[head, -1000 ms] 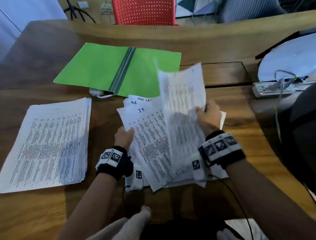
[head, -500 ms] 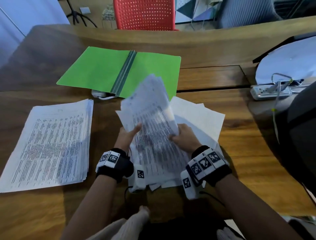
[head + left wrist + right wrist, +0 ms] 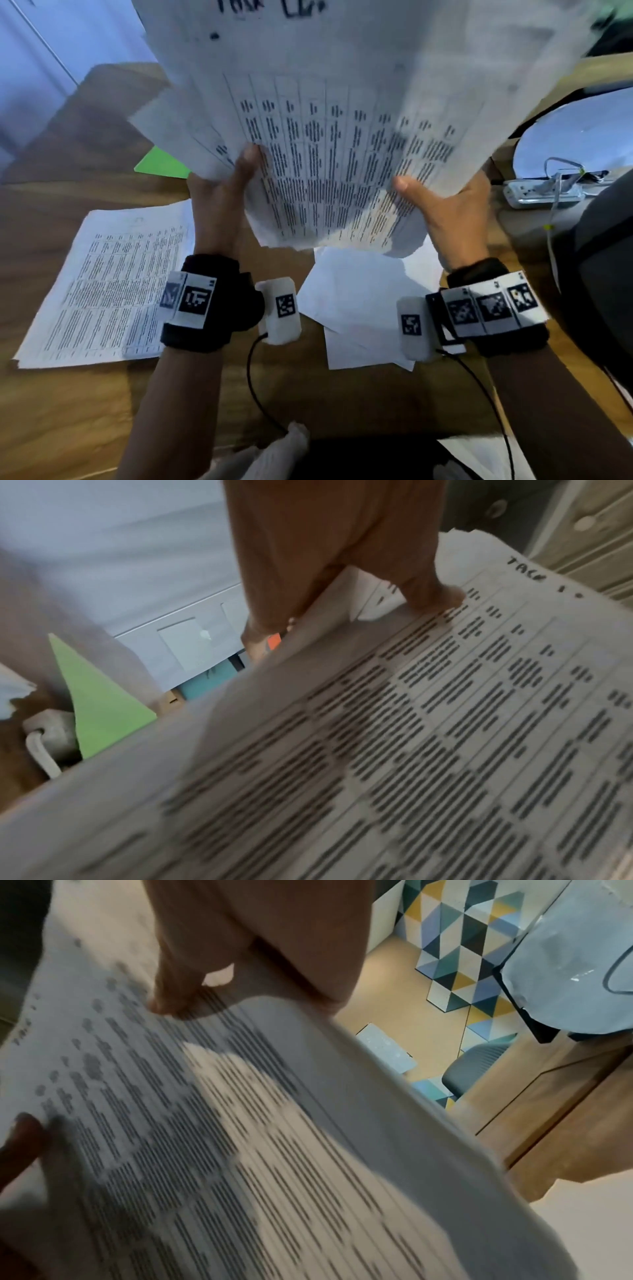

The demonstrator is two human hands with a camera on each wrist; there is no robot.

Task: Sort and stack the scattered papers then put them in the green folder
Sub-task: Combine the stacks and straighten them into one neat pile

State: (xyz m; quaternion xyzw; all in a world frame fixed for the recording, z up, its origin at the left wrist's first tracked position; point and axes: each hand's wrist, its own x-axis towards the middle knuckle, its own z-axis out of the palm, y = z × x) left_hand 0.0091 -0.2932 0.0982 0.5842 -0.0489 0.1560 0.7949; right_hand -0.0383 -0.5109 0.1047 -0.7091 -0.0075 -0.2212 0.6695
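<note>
A thick bundle of printed papers (image 3: 329, 144) is raised off the table, close to the head camera, hiding most of the far side. My left hand (image 3: 222, 192) grips its left edge with the thumb on the front sheet. My right hand (image 3: 442, 205) grips the right edge the same way. In the wrist views the bundle (image 3: 411, 737) (image 3: 222, 1137) fills the frame under each thumb. Only a corner of the green folder (image 3: 161, 164) (image 3: 99, 702) shows behind the bundle. A squared stack of printed sheets (image 3: 106, 284) lies at the left. A few blank sheets (image 3: 356, 301) lie under my hands.
A white power strip (image 3: 544, 192) with cables sits at the right, beside a round white object (image 3: 582, 137). A white adapter (image 3: 51, 731) lies next to the folder. A dark chair back (image 3: 609, 267) stands at the right edge of the wooden table (image 3: 68, 411).
Both hands have lifted the bundle of papers from the table up towards the camera, gripping it by its two sides. A few blank sheets stay on the table.
</note>
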